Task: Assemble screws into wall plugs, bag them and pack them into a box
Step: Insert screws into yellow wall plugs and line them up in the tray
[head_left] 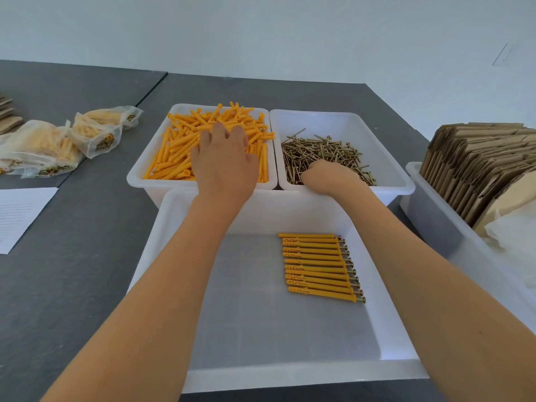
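We have both hands out over the two far bins. Our left hand lies palm down on the heap of plugs in the left bin, fingers spread and fairly straight among them; whether a plug is already caught under the palm we cannot tell. Our right hand is down in the screws in the right bin, its fingers curled under and hidden, so we cannot tell whether that grip has closed on a screw.

In the near tray a neat row of finished plugs lies side by side, screw heads pointing right. Filled bags sit on the tabletop to the left, and flat cartons stand in a bin on the right.

We judge the plugs light, stiff and smooth: one should be taken at mid-length between thumb and forefinger, its open end left free. The screws look thin, hard and tangled, with sharp points; we would pinch one by the shank near the head and draw it out lengthwise, so neighbours do not snag or come along with it.
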